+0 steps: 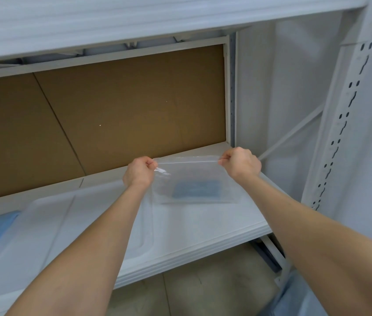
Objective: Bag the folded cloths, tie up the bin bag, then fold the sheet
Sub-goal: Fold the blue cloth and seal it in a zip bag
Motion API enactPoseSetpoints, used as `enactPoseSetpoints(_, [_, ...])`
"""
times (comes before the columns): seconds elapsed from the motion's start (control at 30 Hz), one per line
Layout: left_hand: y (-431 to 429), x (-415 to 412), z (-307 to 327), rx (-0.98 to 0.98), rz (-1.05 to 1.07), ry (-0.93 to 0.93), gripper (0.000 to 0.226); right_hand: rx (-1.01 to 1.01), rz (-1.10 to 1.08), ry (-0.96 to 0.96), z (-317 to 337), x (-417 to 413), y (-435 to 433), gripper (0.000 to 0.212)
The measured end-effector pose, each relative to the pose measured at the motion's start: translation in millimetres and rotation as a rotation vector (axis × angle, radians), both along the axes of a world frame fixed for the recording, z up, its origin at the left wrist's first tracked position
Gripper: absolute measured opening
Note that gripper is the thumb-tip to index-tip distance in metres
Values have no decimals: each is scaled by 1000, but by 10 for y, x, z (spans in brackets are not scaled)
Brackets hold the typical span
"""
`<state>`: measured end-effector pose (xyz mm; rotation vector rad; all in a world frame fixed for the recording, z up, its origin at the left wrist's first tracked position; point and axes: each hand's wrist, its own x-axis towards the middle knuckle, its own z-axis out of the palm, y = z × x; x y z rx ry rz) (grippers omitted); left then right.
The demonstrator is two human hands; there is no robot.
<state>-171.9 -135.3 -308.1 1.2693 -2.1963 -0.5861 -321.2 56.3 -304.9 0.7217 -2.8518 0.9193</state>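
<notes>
White shelf (203, 226) below, your left hand (139, 172) and right hand (241, 164) pinch the clear bag's (194, 176) top corners; a folded blue cloth (196, 189) sits inside, near the bottom.

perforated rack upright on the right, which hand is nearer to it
Right. The right hand pinches one top corner of the clear bag, on the side toward the upright. The left hand pinches the opposite top corner, farther from it.

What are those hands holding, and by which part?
A clear plastic bag holding a blue cloth; the left hand and right hand each pinch a top corner.
</notes>
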Motion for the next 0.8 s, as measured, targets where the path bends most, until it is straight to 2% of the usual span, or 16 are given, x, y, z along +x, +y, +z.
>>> enactPoseSetpoints(0.2, [-23,23,18,3,19,7,14,-111,-39,-99,-7,-44,39,18])
enactPoseSetpoints(0.37, [-26,11,4,25,17,21,15,-95,-57,-93,4,-37,63,21])
enactPoseSetpoints(0.53, [-57,5,-7,48,-8,101,21,-329,-46,-261,-101,-134,57,14])
enactPoseSetpoints(0.67, [-65,-26,-58,28,-58,204,31,-372,-99,-276,-140,-185,19,17])
enactPoseSetpoints(0.73, [-6,-56,-89,-45,-42,189,44,-459,-133,-322,-176,-225,-48,21])
enactPoseSetpoints(0.8, [85,-63,-138,-260,-54,77,55,-557,-149,-394,-228,-270,-120,24])
